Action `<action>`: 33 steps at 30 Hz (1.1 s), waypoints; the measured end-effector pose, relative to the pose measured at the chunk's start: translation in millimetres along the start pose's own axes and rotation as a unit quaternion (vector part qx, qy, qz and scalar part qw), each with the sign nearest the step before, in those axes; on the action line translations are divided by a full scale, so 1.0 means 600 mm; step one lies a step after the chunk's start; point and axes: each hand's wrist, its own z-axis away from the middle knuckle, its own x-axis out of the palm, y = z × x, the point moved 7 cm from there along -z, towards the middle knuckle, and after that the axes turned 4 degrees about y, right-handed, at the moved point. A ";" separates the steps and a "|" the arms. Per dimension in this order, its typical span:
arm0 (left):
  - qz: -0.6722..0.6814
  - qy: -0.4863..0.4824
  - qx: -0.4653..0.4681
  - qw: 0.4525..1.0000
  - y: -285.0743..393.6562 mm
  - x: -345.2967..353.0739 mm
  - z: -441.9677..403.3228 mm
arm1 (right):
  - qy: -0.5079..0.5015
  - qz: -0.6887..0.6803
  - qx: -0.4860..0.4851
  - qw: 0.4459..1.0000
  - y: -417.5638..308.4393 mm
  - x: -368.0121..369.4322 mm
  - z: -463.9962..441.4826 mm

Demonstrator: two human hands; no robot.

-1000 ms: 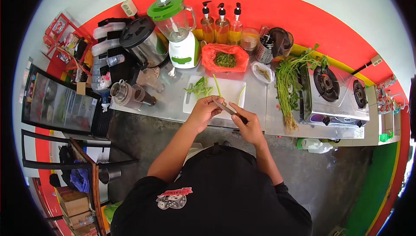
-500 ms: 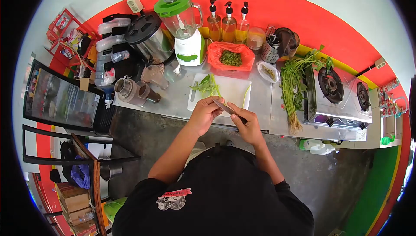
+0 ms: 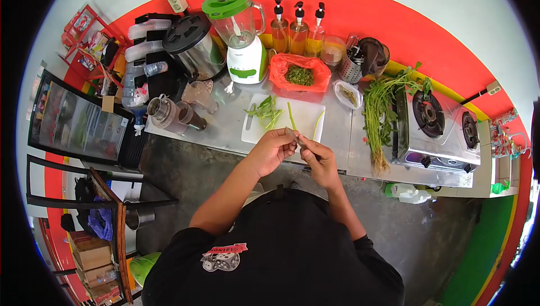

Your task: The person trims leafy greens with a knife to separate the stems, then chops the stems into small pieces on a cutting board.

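Observation:
My left hand [image 3: 274, 151] pinches a green stem [image 3: 292, 116] that points up and away over the white cutting board [image 3: 306, 109]. Close against it, my right hand [image 3: 319, 162] is closed around a knife [image 3: 296, 137], whose blade meets the stem at my left fingertips. Cut leafy pieces [image 3: 264, 112] lie on the left part of the board, and a thin stem piece [image 3: 319, 125] lies near its right edge. Behind the board, a red plastic bag [image 3: 278, 74] holds chopped greens [image 3: 299, 75].
A bundle of leafy stems with roots [image 3: 377, 120] lies beside the gas stove [image 3: 441, 132]. A blender [image 3: 245, 61], pump bottles [image 3: 298, 32] and a small bag [image 3: 347, 94] stand along the back. Jars [image 3: 169, 116] are at the left.
The stem in my left hand now points more upright and stands apart from the leafy pieces. The knife has tilted steeper and shows less of its blade. Both hands stay close together.

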 end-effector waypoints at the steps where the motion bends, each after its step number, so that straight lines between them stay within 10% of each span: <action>1: -0.011 0.000 0.001 1.000 0.003 0.003 -0.001 | 0.000 0.000 0.000 1.000 0.006 -0.002 0.001; 33: -0.084 0.013 0.084 0.993 0.029 0.035 -0.014 | 0.014 -0.104 0.031 0.994 0.011 -0.013 0.005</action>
